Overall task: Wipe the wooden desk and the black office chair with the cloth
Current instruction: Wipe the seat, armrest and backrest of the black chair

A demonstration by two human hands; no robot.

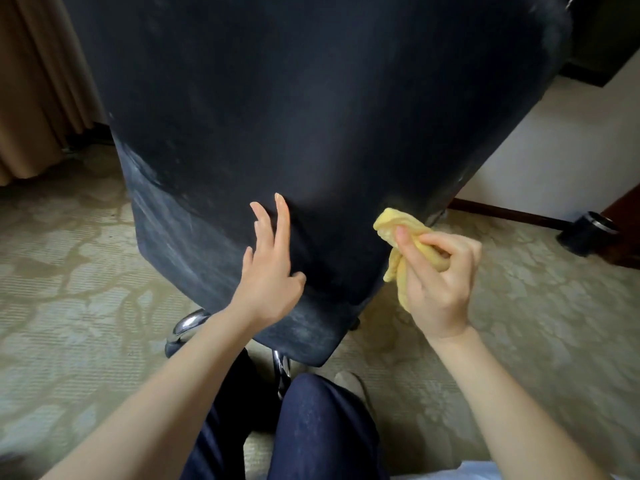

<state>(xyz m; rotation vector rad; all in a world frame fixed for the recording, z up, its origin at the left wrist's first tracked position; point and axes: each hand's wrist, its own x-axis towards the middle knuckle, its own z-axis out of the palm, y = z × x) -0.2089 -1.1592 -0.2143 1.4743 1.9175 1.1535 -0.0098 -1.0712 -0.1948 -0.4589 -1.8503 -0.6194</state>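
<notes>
Large black upholstered office chair (311, 116) filled most of the view, its back turned toward the camera, dusty grey streaks along the lower left and bottom edges. Pale patterned carpet floor (69, 271) lay beneath; chrome chair base leg (187, 323) showed under the seat back. Tan curtain (38, 81) hung at far left. Person's dark blue trouser knee (311, 427) sat at bottom centre. Left hand (270, 271) rested flat against the chair back, fingers straight and spread. Right hand (438, 275) was curled tight round a crumpled yellow cloth (398, 233), held just beside the chair's lower right edge; contact with the chair could not be told. Small dark cylindrical bin (588, 233) stood at right, near the wall.
</notes>
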